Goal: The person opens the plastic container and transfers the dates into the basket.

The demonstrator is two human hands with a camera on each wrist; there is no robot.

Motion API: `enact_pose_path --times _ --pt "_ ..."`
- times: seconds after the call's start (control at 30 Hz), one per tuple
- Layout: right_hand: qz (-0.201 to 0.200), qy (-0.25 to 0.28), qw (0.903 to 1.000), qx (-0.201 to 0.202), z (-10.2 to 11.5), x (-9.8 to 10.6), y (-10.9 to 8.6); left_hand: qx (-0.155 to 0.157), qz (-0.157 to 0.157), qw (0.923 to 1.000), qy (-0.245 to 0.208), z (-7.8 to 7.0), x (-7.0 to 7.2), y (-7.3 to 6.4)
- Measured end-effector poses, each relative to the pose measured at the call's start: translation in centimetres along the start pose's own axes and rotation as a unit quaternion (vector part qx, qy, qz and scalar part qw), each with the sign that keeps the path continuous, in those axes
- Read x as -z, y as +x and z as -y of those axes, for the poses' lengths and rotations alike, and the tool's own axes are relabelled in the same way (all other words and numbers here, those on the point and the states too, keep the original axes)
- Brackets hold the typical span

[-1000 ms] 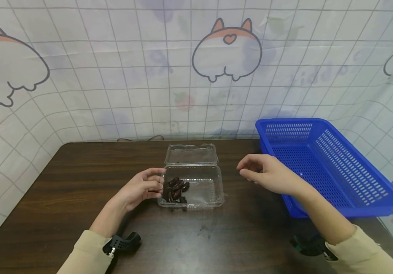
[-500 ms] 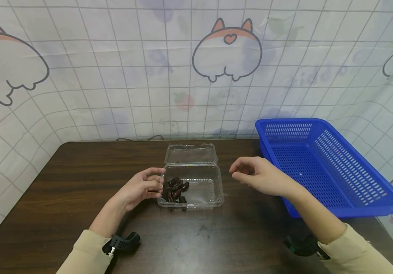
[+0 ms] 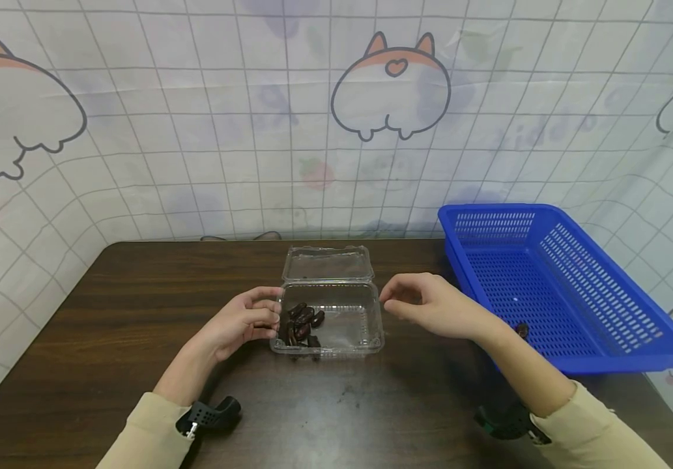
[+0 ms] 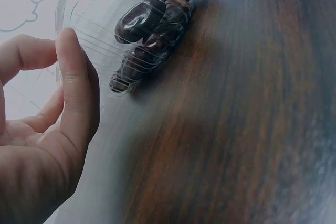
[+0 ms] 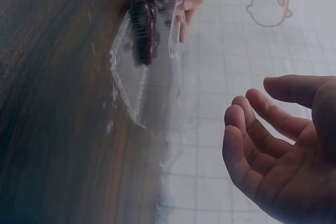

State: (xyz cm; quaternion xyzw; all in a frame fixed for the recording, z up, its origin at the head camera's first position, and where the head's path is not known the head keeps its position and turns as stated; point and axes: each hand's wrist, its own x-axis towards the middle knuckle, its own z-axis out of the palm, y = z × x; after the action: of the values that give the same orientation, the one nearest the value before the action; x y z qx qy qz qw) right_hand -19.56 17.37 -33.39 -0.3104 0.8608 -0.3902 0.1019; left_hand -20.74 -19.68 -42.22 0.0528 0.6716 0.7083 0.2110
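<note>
Meanwhile the left hand [image 3: 239, 326] pinched the left rim of a clear, rectangular plastic container [image 3: 344, 329], which sat on the dark brown wood-grain table [image 3: 154, 293] with its transparent lid [image 3: 328, 264] folded back; inside, glossy dark brown oval fruits [image 3: 301, 322] were heaped toward that gripped side, while just beside the opposite edge the right hand [image 3: 432, 305] hung over the tabletop, its fingers loosely bent and parted from the thumb, and farther right a bright blue perforated plastic basket [image 3: 635, 361] held one small dark piece [image 3: 522, 330]
</note>
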Motion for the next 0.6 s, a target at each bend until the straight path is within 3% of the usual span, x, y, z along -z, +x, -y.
enact_pose_path --times 0.6 --pt "0.024 0.01 0.9996 0.008 0.4 -2.0 1.2 -0.002 0.003 1.0 0.004 -0.1 -0.1 -0.1"
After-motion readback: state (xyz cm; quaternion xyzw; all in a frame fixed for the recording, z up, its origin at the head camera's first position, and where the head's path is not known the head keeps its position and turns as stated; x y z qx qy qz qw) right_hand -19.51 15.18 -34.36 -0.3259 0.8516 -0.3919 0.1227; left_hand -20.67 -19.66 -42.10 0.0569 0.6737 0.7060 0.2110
